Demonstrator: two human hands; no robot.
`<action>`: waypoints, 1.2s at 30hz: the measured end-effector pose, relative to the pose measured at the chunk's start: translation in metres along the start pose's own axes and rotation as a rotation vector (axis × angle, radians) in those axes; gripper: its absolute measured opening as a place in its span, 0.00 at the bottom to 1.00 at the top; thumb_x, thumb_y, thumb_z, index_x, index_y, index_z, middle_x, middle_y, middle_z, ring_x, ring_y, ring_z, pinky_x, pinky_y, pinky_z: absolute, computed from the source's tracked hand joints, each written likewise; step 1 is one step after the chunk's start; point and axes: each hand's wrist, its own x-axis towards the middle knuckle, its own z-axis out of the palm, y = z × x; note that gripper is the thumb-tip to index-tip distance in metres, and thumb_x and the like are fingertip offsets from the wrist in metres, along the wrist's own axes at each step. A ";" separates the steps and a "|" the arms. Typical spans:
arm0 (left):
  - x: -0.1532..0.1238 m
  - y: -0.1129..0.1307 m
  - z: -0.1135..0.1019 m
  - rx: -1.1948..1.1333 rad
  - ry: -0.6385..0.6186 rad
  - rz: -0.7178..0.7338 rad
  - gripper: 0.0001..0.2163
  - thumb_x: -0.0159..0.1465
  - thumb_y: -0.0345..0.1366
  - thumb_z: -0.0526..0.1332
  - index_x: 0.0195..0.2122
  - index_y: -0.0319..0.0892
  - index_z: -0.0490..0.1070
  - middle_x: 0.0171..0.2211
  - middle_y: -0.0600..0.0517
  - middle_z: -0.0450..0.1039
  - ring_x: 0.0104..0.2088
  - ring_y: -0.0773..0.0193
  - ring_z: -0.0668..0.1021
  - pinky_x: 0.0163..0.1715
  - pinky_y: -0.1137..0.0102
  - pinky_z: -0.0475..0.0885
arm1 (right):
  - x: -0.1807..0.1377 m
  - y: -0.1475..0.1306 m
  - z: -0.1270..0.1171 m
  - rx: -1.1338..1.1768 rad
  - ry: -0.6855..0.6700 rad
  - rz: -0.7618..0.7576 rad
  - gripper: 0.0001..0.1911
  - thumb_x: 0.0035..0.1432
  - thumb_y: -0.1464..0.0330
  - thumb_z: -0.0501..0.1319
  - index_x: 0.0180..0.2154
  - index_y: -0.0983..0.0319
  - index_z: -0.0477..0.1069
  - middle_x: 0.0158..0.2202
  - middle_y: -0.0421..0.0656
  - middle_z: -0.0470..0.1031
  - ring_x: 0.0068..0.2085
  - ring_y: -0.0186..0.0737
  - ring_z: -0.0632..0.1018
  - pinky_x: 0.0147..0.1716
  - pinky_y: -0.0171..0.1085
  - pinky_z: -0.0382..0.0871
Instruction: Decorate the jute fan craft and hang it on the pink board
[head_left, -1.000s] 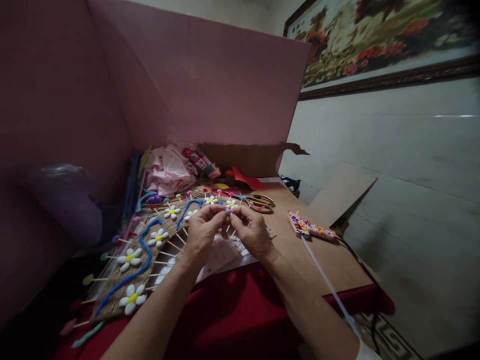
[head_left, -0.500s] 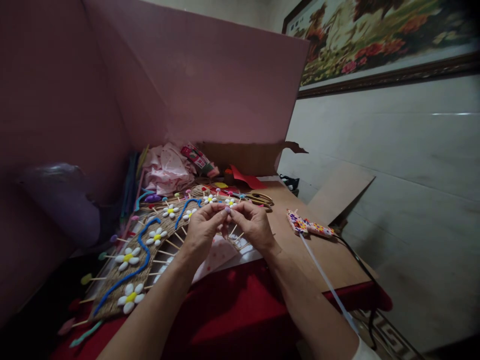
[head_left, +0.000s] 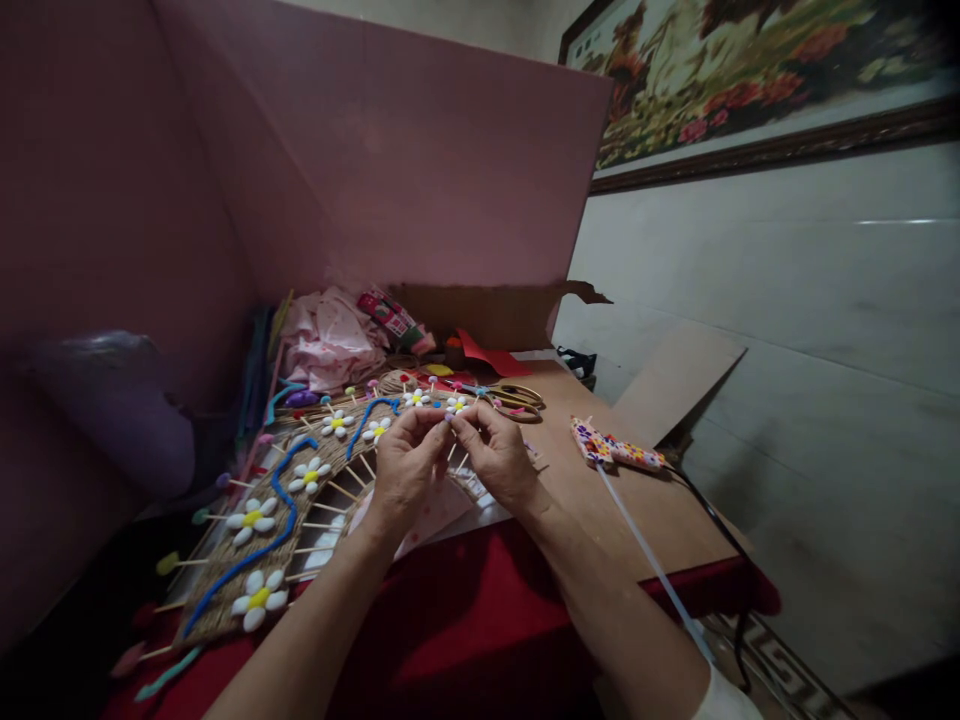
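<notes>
Rough, matt twine arch (head_left: 214,613) with smooth flowers (head_left: 258,598), shiny metal scissors (head_left: 500,391), matt cloth table cover (head_left: 465,620).

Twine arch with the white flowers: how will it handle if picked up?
The twine arch probably won't be slippery; its corded surface looks rough. The thin sticks poking from both edges may snag or snap. Lying broad and flat, it seems unlikely to roll.
</notes>
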 end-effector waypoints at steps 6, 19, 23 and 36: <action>0.000 0.002 -0.004 0.034 -0.060 -0.056 0.15 0.51 0.42 0.67 0.32 0.35 0.69 0.23 0.51 0.71 0.19 0.69 0.71 0.15 0.75 0.68 | 0.002 0.001 -0.003 0.028 -0.019 0.013 0.12 0.60 0.62 0.54 0.29 0.63 0.65 0.25 0.39 0.67 0.27 0.32 0.68 0.27 0.32 0.61; 0.002 0.001 -0.005 0.141 -0.099 -0.014 0.14 0.51 0.41 0.65 0.31 0.37 0.68 0.19 0.54 0.70 0.17 0.67 0.72 0.16 0.72 0.71 | 0.002 0.008 -0.006 0.021 -0.119 -0.013 0.09 0.59 0.65 0.54 0.28 0.62 0.63 0.25 0.39 0.68 0.27 0.32 0.69 0.28 0.32 0.63; -0.002 -0.011 -0.005 0.219 0.000 0.086 0.10 0.53 0.39 0.63 0.31 0.39 0.69 0.20 0.55 0.69 0.16 0.69 0.70 0.14 0.75 0.67 | 0.000 0.003 -0.002 -0.061 -0.079 0.002 0.07 0.57 0.67 0.54 0.27 0.61 0.61 0.22 0.37 0.65 0.24 0.32 0.67 0.25 0.32 0.60; 0.005 0.004 -0.010 0.187 -0.084 0.016 0.10 0.51 0.39 0.65 0.30 0.38 0.71 0.19 0.54 0.68 0.17 0.71 0.68 0.13 0.77 0.64 | 0.004 0.005 -0.013 -0.097 -0.167 -0.095 0.06 0.60 0.68 0.51 0.32 0.62 0.65 0.29 0.40 0.68 0.30 0.34 0.69 0.31 0.33 0.62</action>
